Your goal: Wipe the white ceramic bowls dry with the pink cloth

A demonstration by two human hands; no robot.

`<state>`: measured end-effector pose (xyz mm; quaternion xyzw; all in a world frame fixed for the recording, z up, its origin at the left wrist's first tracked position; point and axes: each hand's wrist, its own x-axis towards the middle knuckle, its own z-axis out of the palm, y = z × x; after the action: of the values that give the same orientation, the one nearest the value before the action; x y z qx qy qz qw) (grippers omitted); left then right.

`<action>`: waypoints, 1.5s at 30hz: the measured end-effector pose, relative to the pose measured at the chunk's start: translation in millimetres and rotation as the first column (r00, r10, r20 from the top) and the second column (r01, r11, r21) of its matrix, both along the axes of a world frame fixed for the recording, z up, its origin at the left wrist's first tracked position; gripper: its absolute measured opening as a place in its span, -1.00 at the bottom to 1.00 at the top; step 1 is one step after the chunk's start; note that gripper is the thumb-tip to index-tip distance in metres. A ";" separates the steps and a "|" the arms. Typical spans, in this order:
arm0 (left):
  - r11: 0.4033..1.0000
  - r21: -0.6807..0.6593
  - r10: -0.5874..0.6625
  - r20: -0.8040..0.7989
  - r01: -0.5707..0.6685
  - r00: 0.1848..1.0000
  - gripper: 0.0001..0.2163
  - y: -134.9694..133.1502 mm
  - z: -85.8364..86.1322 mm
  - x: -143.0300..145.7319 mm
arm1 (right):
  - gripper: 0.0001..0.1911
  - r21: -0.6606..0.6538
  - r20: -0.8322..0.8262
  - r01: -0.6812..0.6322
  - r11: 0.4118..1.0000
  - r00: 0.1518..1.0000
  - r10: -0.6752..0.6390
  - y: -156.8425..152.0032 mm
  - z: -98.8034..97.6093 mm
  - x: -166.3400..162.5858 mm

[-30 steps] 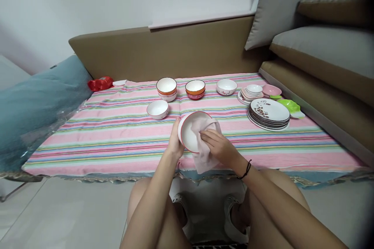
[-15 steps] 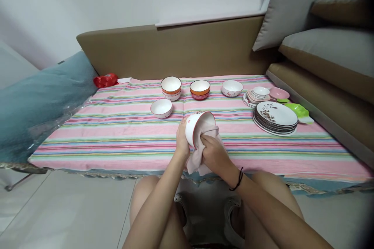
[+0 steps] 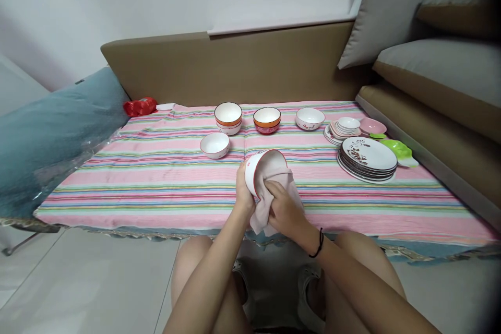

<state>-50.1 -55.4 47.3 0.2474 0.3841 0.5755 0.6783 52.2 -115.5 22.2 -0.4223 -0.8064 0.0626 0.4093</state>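
A white bowl (image 3: 252, 169) with a red rim is tilted on its side above the striped cloth, its mouth turned toward the right. My left hand (image 3: 243, 190) is closed around its outer left side. Bunched inside the bowl and hanging below it is a pale pink cloth (image 3: 288, 188). My right hand (image 3: 285, 209) is closed on that cloth, its fingers pressing it at the bowl's mouth. Just beyond the held bowl, to the left, a small white bowl (image 3: 215, 145) stands upright. Part of the cloth lies hidden under my right hand.
Farther back are two bowl stacks (image 3: 228, 117) (image 3: 266, 120) and a single bowl (image 3: 310, 118). Stacked plates (image 3: 368, 154), small dishes (image 3: 348, 124), a pink bowl (image 3: 372, 126) and a green dish (image 3: 397, 149) sit right. A red bundle (image 3: 140, 107) lies far left. Cushions (image 3: 438, 73) border the right.
The held bowl has shifted slightly left and turned a little. My right hand with the cloth has moved slightly at its mouth. The other dishes stay where they were.
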 end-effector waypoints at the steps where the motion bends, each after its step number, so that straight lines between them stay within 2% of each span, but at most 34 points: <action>1: 1.000 -0.003 0.027 0.068 -0.027 0.997 -0.69 -0.8 -0.1 1.4 | -0.77 0.022 0.028 0.014 1.000 0.999 -0.015 0.7 -1.9 0.8; 4: 0.995 -0.035 0.096 0.207 -0.091 0.974 -0.69 -1.3 -0.6 3.2 | -0.74 0.136 0.119 0.039 0.990 0.991 -0.056 1.8 -7.0 3.5; 8: 0.986 -0.051 0.165 0.224 -0.157 0.961 -0.68 1.9 0.4 -0.9 | -0.70 0.187 0.218 0.060 0.980 0.971 -0.101 4.0 -8.0 9.4; 12: 0.980 -0.040 0.198 0.160 -0.194 0.967 -0.74 3.0 5.4 -5.8 | -0.61 0.158 0.268 0.070 0.985 0.957 -0.111 8.4 -2.5 19.0; 15: 0.984 -0.047 0.179 0.170 -0.174 0.969 -0.71 0.2 8.7 -6.2 | -0.51 0.135 0.268 0.069 0.988 0.958 -0.103 9.6 2.4 24.1; 19: 0.989 -0.082 0.135 0.206 -0.120 0.969 -0.64 -4.0 9.8 -5.0 | -0.48 0.145 0.315 0.037 0.989 0.945 -0.082 9.7 4.3 26.4; 24: 0.991 -0.092 0.116 0.164 -0.102 0.980 -0.66 -4.8 6.2 -4.6 | -0.50 0.108 0.355 -0.013 0.994 0.934 -0.027 14.5 -2.8 29.0; 30: 0.982 0.010 0.185 0.119 -0.187 0.976 -0.74 -2.9 2.8 -6.8 | -0.57 0.138 0.293 -0.045 0.989 0.956 0.002 11.4 -7.6 20.0; 36: 0.988 0.005 0.154 0.142 -0.156 0.978 -0.71 -3.3 3.7 -9.9 | -0.63 0.122 0.118 -0.043 0.992 0.993 0.029 2.6 -1.7 3.6; 40: 0.987 0.023 0.153 0.117 -0.157 0.981 -0.72 -2.5 3.1 -11.6 | -0.57 0.139 0.160 -0.059 0.988 0.986 0.036 3.8 -4.4 5.5; 45: 0.987 0.098 0.127 -0.013 -0.125 0.992 -0.75 1.0 -3.2 -14.0 | -0.46 -0.009 0.261 -0.039 0.999 0.964 0.040 6.3 -3.7 15.7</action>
<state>-64.1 -54.5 44.1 0.2606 0.3770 0.6326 0.6243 68.0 -109.2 18.5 -0.4116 -0.8613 0.0160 0.2974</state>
